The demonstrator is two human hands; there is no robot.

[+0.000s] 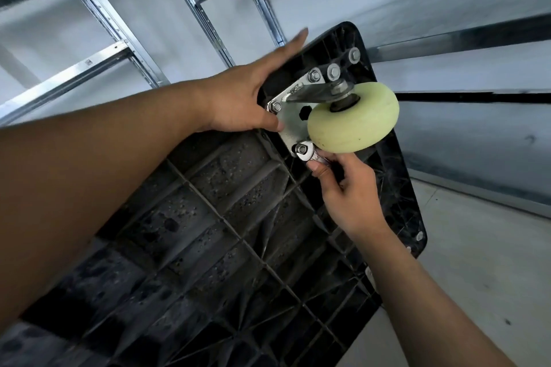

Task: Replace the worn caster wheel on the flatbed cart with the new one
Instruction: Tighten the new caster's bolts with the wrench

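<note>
Fingers (320,171) of the right hand (346,197) pinch the wrench (310,155), its axis running from them toward the caster wheel (353,119), ring seated on the nut (301,148) below that wheel; the left hand (238,98), spread flat, steadies the cart (226,217) beside the wheel.

Left hand (241,98) flat, fingers spread, arm extended; right hand (346,191) pinched closed, wrist bent.
</note>
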